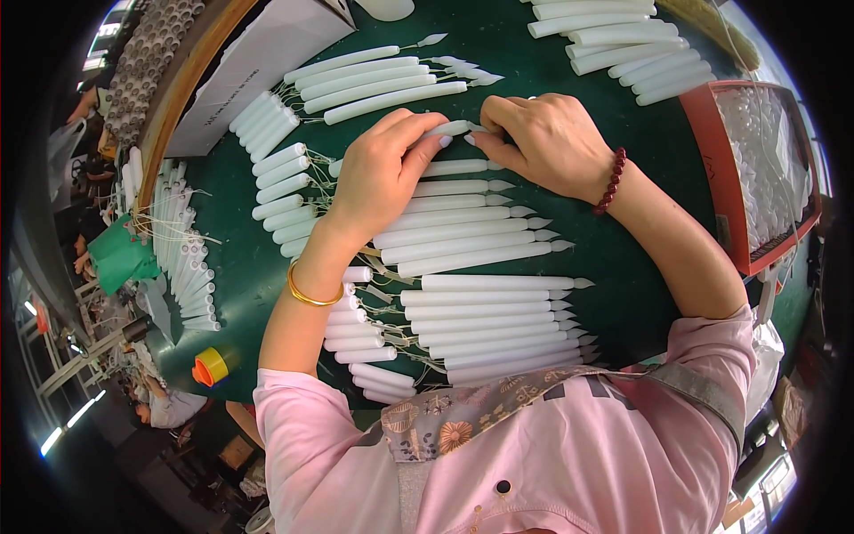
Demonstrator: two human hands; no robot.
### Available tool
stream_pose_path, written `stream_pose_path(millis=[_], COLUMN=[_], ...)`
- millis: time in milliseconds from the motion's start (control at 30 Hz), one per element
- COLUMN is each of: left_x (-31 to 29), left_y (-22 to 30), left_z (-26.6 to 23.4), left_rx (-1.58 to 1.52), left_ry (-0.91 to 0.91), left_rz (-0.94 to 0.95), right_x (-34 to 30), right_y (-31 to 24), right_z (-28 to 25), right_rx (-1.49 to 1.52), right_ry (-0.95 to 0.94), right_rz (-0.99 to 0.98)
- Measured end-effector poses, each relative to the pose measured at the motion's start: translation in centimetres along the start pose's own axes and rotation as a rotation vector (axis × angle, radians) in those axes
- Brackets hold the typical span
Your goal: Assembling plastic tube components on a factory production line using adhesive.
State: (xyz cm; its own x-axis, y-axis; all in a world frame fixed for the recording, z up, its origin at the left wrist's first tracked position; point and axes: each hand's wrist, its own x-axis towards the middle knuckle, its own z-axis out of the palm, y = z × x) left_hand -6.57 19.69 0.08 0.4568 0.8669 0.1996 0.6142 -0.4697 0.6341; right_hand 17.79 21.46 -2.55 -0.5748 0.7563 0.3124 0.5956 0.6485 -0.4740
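Observation:
My left hand (382,165) is closed round the top end of a white electric taper candle (454,129), held above the table. Against that end, my right hand (556,142) pinches a small clear flame-shaped tip, partly hidden by the fingers. Below both hands lie rows of similar white candles (480,242), most with pointed flame tips facing right. Thin wires join them to short white tubes (283,185) on their left. More candles with tips (369,86) lie just beyond my left hand.
An open red box (721,178) of clear plastic pieces stands at the right. White tubes (614,36) lie at the far right of the green table (236,267). A white carton (258,67), a wired tube bundle (191,276) and a yellow tape roll (213,365) are at the left.

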Motion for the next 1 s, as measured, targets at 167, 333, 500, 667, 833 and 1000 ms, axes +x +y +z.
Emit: stream_pose_path(millis=[167, 333, 500, 667, 833, 1000], left_x=[-0.1, -0.1, -0.1, 0.4, 0.2, 0.1], left_y=[-0.4, -0.2, -0.3, -0.2, -0.7, 0.4], left_z=[0.4, 0.3, -0.2, 0.0, 0.3, -0.2], left_rx=[-0.047, -0.067, 0.013, -0.006, -0.015, -0.076], left_ry=[0.036, 0.002, -0.068, -0.067, -0.007, -0.105], left_rz=[-0.003, -0.078, -0.057, -0.021, -0.038, -0.171], right_x=[-0.1, -0.3, 0.3, 1.7, 2.6, 0.9], right_y=[-0.2, 0.3, 0.3, 0.7, 0.9, 1.1], right_z=[0.8, 0.7, -0.2, -1.2, -0.5, 0.4], right_rx=[0.000, -0.055, -0.208, -0.292, -0.273, -0.031], right_ry=[0.038, 0.104, -0.044, -0.109, -0.086, -0.086], right_rz=[0.030, -0.080, -0.229, -0.394, -0.406, -0.238])
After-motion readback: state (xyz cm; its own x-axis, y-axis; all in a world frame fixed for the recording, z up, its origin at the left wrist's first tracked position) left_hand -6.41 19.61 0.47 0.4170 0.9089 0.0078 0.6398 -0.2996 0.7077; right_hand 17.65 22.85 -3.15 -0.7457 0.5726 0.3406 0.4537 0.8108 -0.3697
